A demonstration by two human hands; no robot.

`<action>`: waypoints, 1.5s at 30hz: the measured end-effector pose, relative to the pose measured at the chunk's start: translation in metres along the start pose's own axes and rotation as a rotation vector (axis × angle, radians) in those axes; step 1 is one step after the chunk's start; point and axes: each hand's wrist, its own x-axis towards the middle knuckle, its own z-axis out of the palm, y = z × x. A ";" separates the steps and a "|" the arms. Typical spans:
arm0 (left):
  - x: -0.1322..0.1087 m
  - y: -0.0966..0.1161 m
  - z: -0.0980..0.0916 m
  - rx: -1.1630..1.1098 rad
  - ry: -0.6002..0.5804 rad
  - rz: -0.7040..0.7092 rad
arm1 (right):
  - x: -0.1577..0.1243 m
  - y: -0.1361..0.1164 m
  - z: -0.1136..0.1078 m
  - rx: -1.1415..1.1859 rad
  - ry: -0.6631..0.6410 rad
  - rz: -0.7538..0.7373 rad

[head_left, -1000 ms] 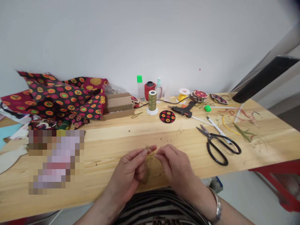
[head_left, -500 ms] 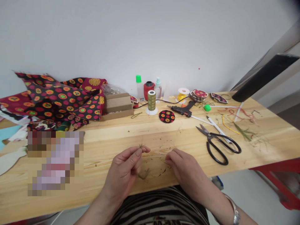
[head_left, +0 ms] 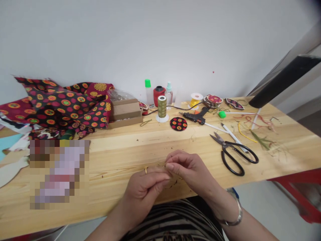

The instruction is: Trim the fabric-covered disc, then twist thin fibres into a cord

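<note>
Over the front of the wooden table [head_left: 112,187], my left hand [head_left: 147,187] and my right hand [head_left: 192,170] meet at the fingertips. The left one is closed, thumb pressed along its fingers, with a gold ring showing. My right thumb and index finger pinch together right at the left fingertips. A short bit of olive-green thread [head_left: 163,164] pokes out there; most of it is hidden by the fingers. Dark thread scraps [head_left: 173,182] lie on the wood below. To the right rest black-handled scissors [head_left: 233,152].
A spool of olive thread [head_left: 162,107], a round patterned fabric disc [head_left: 178,124] and a black glue gun [head_left: 195,117] lie behind my hands. Patterned cloth [head_left: 67,103] and a cardboard box [head_left: 126,112] fill the back left. A white pen [head_left: 233,137] lies by the scissors.
My hands were apart and have come together. The left has turned over and moved right, hiding the small green tuft it pinched; the right has risen slightly to the left.
</note>
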 end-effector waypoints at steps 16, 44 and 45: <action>0.008 0.008 0.001 0.218 -0.185 0.149 | 0.001 0.004 0.012 0.072 0.024 0.186; 0.018 -0.005 0.008 -0.674 0.444 -0.683 | -0.003 0.014 0.028 0.281 0.293 0.041; 0.017 -0.006 0.008 -0.712 0.426 -0.699 | -0.004 0.014 0.029 0.206 0.327 0.002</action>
